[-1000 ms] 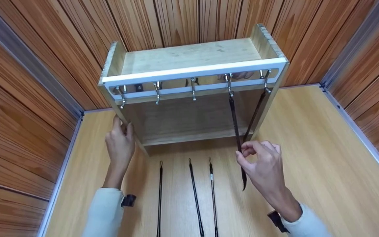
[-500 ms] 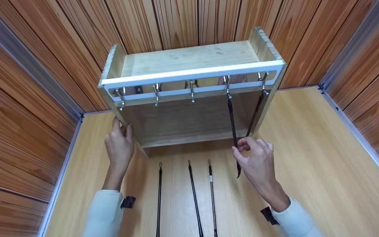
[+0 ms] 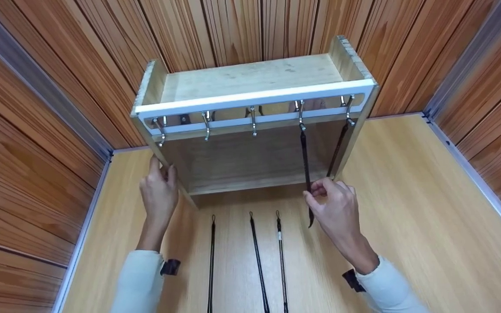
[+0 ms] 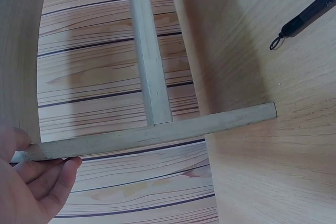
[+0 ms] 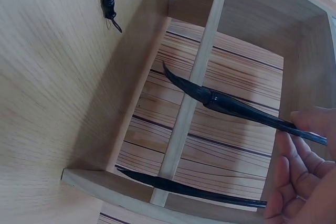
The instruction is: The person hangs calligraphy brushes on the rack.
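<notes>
By the right hand point(image 3: 335, 206), a dark brush point(image 3: 305, 154) is pinched between thumb and bent fingers, tip down, its upper end at the second hook from the right point(image 3: 301, 116). By the left hand point(image 3: 159, 187), the left side panel point(image 3: 156, 82) of the wooden rack point(image 3: 250, 78) is gripped between thumb and fingers. A second brush point(image 3: 338, 150) is suspended below the rightmost hook point(image 3: 349, 111). Nearer, three looped black rods point(image 3: 258, 261) are laid on the table point(image 3: 429, 217).

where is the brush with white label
In the head view, the brush lies on the table, rightmost of three there, left of the right hand.
</notes>
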Action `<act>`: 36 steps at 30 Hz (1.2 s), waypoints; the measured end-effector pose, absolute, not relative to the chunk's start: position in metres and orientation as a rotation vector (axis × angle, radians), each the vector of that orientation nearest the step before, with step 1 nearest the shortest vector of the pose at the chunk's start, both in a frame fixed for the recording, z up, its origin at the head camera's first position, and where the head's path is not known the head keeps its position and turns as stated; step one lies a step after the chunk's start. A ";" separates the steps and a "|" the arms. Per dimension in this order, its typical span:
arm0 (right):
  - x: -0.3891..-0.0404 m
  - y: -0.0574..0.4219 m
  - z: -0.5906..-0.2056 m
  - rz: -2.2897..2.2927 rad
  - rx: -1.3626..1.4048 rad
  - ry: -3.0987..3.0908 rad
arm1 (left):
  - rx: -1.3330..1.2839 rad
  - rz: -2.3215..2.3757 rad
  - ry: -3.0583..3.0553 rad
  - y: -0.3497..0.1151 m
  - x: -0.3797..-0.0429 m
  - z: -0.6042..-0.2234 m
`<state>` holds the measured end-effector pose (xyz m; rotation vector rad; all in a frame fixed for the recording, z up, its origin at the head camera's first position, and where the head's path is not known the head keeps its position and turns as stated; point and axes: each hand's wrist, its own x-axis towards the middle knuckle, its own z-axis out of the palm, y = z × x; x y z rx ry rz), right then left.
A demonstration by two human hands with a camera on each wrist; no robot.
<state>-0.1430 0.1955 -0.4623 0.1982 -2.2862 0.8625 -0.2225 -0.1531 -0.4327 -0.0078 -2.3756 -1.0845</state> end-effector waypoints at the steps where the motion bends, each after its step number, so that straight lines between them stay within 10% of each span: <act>1: -0.143 0.196 -0.463 0.861 0.199 -2.289 | -0.009 -1.090 -2.373 -0.153 -0.223 -0.433; 36: -0.118 0.241 -0.486 1.001 0.139 -2.359 | -0.055 -1.128 -2.401 -0.157 -0.207 -0.426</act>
